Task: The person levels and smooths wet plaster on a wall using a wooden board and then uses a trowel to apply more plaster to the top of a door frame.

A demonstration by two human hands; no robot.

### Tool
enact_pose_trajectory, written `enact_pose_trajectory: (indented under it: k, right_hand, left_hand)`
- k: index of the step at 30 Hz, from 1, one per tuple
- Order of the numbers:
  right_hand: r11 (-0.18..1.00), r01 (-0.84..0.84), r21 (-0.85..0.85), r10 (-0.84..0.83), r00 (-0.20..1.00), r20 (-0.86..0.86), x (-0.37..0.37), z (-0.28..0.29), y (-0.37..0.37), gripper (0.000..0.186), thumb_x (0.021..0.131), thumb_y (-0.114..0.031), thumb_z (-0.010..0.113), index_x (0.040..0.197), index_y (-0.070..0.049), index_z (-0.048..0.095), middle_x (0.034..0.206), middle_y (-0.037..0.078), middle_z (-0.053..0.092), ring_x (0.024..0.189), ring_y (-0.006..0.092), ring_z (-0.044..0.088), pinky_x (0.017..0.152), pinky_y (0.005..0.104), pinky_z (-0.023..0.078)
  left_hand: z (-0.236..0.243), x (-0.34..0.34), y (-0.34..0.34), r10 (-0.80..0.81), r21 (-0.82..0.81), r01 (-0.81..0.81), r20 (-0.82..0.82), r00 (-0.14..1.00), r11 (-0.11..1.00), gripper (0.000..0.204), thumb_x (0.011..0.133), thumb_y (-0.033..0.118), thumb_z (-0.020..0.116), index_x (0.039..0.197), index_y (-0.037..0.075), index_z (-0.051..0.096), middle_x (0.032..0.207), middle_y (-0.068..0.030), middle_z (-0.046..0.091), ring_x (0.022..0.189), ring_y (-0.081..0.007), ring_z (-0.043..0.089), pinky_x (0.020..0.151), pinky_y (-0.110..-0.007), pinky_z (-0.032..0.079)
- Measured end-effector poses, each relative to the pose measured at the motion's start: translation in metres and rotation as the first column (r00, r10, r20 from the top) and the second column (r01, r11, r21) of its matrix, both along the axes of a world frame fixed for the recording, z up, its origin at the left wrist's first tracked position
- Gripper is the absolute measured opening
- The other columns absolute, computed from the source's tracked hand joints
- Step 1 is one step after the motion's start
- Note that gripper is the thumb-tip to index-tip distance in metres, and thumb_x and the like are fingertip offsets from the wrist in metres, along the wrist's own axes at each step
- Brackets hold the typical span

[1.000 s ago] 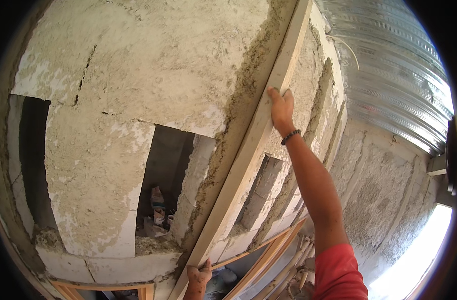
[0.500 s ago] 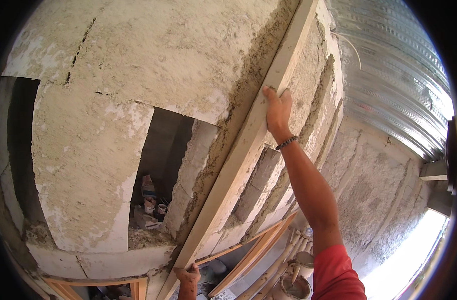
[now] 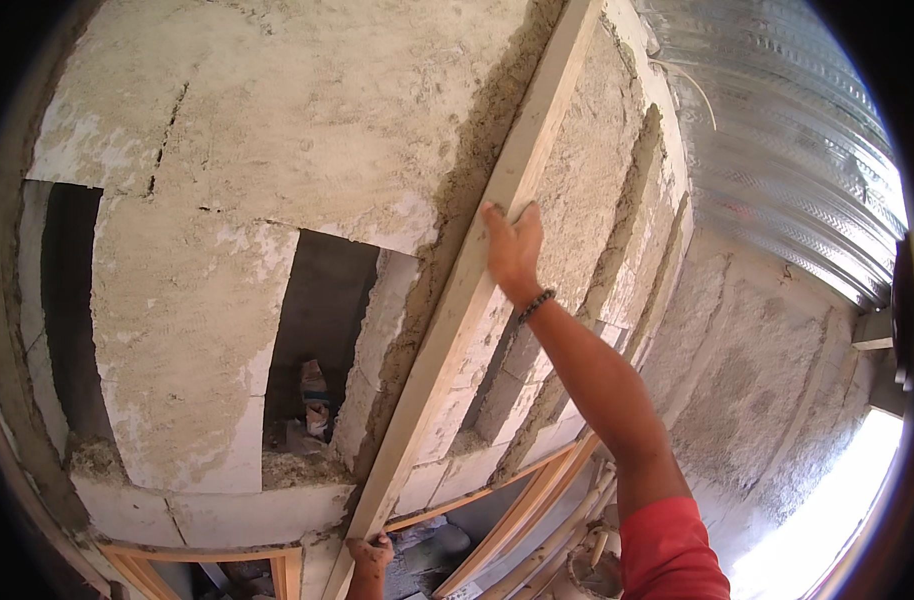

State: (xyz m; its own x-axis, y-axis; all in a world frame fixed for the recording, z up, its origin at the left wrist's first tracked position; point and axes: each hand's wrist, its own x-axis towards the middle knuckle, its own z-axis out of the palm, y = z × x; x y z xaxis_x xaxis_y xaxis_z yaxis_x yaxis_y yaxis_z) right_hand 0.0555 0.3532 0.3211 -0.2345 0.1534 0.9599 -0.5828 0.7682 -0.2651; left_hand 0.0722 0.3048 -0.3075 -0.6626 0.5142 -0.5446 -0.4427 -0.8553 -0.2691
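A long, straight, beige straightedge [image 3: 447,325] slants across the wall [image 3: 337,110], from the top right of centre down to the lower middle. My right hand [image 3: 514,252], with a dark beaded bracelet at the wrist, is closed on its upper part, fingers and thumb over the edges. Low down, my left hand [image 3: 370,550] is wrapped round its lower end. The bar lies along a strip of damp, darker plaster [image 3: 462,185] just to its left. Rough, patchy plaster covers the wall on both sides.
Two tall openings, the nearer one [image 3: 317,320] with bags inside, pierce the wall left of the bar. Below are wooden frames [image 3: 517,520], and buckets [image 3: 595,565] beside poles at the lower right. Corrugated metal sheeting [image 3: 777,140] hangs overhead right.
The straightedge's upper part and my right hand have shifted left and the hand sits a little lower in view. My left hand keeps its grip near the lower end. The view has tilted slightly.
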Motion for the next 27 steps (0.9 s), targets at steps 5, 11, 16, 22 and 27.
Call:
enact_pose_trajectory:
  k: [5, 11, 16, 22, 27]
  right_hand:
    - [0.999, -0.037, 0.031, 0.039, 0.998, -0.053, -0.004, 0.061, 0.014, 0.038, 0.088, -0.025, 0.072, 0.101, 0.005, 0.055, 0.093, 0.021, 0.068, 0.084, 0.0268, 0.066, 0.078, 0.0402, 0.052]
    - [1.0, 0.005, 0.013, -0.005, 1.0, -0.002, 0.005, 0.016, -0.009, 0.038, 0.087, -0.023, 0.071, 0.102, 0.006, 0.05, 0.093, 0.02, 0.067, 0.083, 0.0253, 0.065, 0.076, 0.0401, 0.051]
    - [1.0, 0.015, 0.021, -0.016, 0.999, 0.049, 0.014, -0.049, -0.023, 0.039, 0.088, -0.023, 0.071, 0.101, 0.006, 0.048, 0.089, 0.024, 0.066, 0.081, 0.0304, 0.067, 0.076, 0.0435, 0.052]
    - [0.995, 0.058, 0.082, -0.06, 0.998, 0.027, 0.013, -0.063, -0.015, 0.044, 0.087, -0.024, 0.073, 0.103, 0.007, 0.046, 0.089, 0.028, 0.066, 0.087, 0.0426, 0.068, 0.079, 0.0458, 0.052]
    - [0.997, 0.075, 0.011, -0.075, 0.994, 0.076, 0.01, 0.003, -0.002, 0.044, 0.089, -0.029, 0.072, 0.102, 0.007, 0.05, 0.093, 0.028, 0.067, 0.088, 0.0387, 0.068, 0.079, 0.0465, 0.052]
  left_hand:
    - [0.081, 0.01, 0.005, 0.015, 0.072, -0.013, -0.026, 1.0, 0.997, 0.042, 0.099, 0.047, 0.039, 0.104, 0.015, 0.067, 0.093, -0.0027, 0.07, 0.071, -0.0205, 0.063, 0.047, -0.028, 0.042]
    - [0.015, 0.002, 0.003, 0.018, 0.091, -0.019, 0.013, 1.0, 0.996, 0.042, 0.097, 0.048, 0.041, 0.109, 0.018, 0.067, 0.1, -0.0008, 0.07, 0.076, -0.0186, 0.063, 0.048, -0.027, 0.04]
    - [-0.063, -0.009, 0.005, -0.03, -0.028, 0.031, 0.051, 0.998, 0.999, 0.033, 0.094, 0.036, 0.041, 0.102, 0.017, 0.067, 0.086, 0.0036, 0.068, 0.067, -0.0138, 0.062, 0.044, -0.025, 0.034]
    - [-0.098, -0.018, 0.01, -0.094, 0.031, 0.097, -0.09, 0.991, 0.995, 0.034, 0.095, 0.038, 0.039, 0.101, 0.017, 0.065, 0.077, 0.004, 0.062, 0.058, -0.0135, 0.053, 0.043, -0.027, 0.034]
    - [-0.023, -0.019, 0.019, -0.083, -0.012, 0.084, 0.034, 0.996, 0.996, 0.039, 0.097, 0.044, 0.043, 0.106, 0.014, 0.066, 0.082, -0.0009, 0.066, 0.063, -0.0175, 0.057, 0.045, -0.028, 0.041]
